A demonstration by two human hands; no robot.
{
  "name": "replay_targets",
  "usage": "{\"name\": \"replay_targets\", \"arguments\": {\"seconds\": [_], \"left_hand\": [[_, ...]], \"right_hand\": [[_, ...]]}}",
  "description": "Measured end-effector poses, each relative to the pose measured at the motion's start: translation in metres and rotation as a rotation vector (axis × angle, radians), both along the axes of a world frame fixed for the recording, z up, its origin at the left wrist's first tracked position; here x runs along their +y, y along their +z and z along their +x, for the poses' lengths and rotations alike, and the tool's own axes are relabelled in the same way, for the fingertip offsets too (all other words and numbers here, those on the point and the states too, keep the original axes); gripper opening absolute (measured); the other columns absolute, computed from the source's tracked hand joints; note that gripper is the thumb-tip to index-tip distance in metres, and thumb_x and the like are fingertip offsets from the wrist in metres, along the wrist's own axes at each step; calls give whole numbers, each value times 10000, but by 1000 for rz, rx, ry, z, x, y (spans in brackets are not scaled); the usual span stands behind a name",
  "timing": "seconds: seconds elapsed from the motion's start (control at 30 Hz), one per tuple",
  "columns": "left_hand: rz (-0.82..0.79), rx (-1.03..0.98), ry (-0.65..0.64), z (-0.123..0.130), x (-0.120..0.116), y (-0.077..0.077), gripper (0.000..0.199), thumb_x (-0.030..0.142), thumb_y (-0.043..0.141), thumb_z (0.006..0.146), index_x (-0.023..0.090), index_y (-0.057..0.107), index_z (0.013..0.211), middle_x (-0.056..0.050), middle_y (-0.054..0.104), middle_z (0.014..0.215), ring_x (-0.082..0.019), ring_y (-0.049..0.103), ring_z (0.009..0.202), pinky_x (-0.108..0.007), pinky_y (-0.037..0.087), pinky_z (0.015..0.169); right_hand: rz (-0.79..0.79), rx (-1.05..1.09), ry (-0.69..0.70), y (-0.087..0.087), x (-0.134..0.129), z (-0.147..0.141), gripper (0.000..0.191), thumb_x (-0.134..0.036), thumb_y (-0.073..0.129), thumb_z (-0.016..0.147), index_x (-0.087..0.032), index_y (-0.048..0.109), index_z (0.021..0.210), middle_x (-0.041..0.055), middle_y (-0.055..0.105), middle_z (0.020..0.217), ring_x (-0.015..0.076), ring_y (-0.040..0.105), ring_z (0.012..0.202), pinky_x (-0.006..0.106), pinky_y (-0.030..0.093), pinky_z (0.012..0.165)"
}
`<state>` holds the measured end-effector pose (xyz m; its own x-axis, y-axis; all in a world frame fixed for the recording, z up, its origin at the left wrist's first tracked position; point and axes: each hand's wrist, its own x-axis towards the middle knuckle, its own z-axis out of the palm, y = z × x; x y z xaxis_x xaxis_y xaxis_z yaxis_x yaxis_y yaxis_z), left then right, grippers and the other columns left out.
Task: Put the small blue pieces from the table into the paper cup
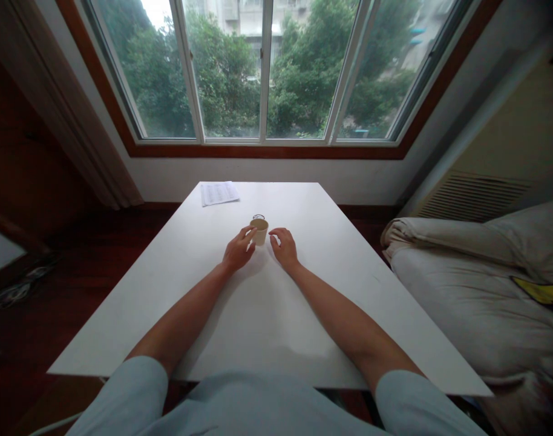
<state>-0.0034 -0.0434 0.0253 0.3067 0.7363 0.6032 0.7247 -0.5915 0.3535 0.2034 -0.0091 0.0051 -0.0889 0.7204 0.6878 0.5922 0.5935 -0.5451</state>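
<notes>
A small beige cup stands upright on the white table, its open mouth facing up. My left hand is at its left side, with fingertips against the cup's wall and the thumb low at the front. To the right of the cup, my right hand rests by the table top with curved fingers and a gap between thumb and forefinger; it holds nothing and seems just apart from the cup. Directly behind the cup lies a small, dark-rimmed round thing, partly hidden by it and too small to name.
Printed paper sheets lie at the table's far left corner. Beyond the table is a wide window with trees outside. A padded, cloth-covered seat stands along the right. A curtain hangs at left, and cables lie on the floor.
</notes>
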Motion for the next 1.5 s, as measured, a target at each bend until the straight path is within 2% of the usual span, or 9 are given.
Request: {"name": "replay_targets", "arguments": {"seconds": [0.27, 0.43, 0.57, 0.73, 0.93, 1.07, 1.23, 1.4, 1.5], "left_hand": [[-6, -138, 119, -6, 6, -8, 482, 204, 499, 947, 248, 503, 1428, -101, 525, 1412, -131, 654, 844, -310, 566, 838], [-106, -145, 179, -16, 20, -23, 327, 186, 530, 915, 210, 635, 1224, -80, 628, 1205, -143, 647, 831, -304, 553, 793], [-202, -116, 190, -21, 29, -36, 329, 181, 544, 900, 202, 637, 1215, -68, 682, 1105, -174, 655, 877, -342, 554, 839], [-216, -15, 130, -21, 33, -42, 471, 197, 591, 874, 200, 590, 1345, -109, 662, 1286, -251, 614, 1166, -449, 487, 1051], [-230, 160, -72, -13, 26, -36, 715, 214, 640, 839, 213, 434, 1523, -124, 561, 1464, -288, 526, 1328, -485, 408, 1148], [-206, 196, -164, -9, 23, -34, 733, 176, 602, 843, 237, 403, 1546, -93, 555, 1479, -257, 513, 1356, -457, 383, 1177], [-220, 225, -152, -10, 25, -37, 766, 226, 601, 869, 206, 326, 1584, -116, 553, 1478, -267, 509, 1362, -457, 379, 1177], [-222, 264, -146, -9, 24, -39, 710, 261, 572, 908, 211, 344, 1578, -117, 560, 1470, -277, 489, 1380, -477, 363, 1182], [-237, 252, -124, -8, 23, -41, 690, 271, 590, 903, 211, 384, 1559, -123, 567, 1462, -276, 492, 1379, -476, 363, 1183]], "right_hand": [[-164, -74, -16, -11, 6, 1, 237, -258, 488, 934, -224, 722, 951, 32, 712, 894, 191, 611, 809, 308, 473, 770], [-277, -198, -26, -15, 8, 1, 197, -260, 529, 916, -232, 713, 849, 16, 693, 787, 179, 589, 717, 283, 418, 682], [-284, -284, -15, -18, 10, 0, 176, -244, 572, 893, -216, 672, 751, 28, 662, 755, 177, 573, 729, 281, 427, 701], [-196, -192, -31, -22, 14, 1, 97, -245, 600, 881, -200, 685, 894, 67, 687, 931, 205, 607, 920, 336, 486, 851], [-384, 143, 36, -27, 26, 1, 610, -396, 720, 819, -248, 514, 1373, 73, 700, 1185, 206, 667, 1019, 355, 546, 839], [-413, 156, 26, -28, 30, 3, 645, -420, 758, 765, -261, 522, 1344, 54, 708, 1157, 210, 673, 1009, 368, 547, 852], [-348, 102, -22, -27, 33, 0, 545, -420, 772, 706, -182, 598, 1165, 84, 697, 1122, 225, 654, 995, 379, 539, 876], [-345, 92, 2, -26, 37, 2, 555, -440, 777, 697, -193, 582, 1155, 82, 695, 1128, 239, 656, 1008, 378, 539, 869], [-364, 126, -114, -28, 46, 14, 532, -469, 782, 692, -218, 570, 1111, 74, 711, 1053, 245, 672, 914, 365, 542, 788]]}}
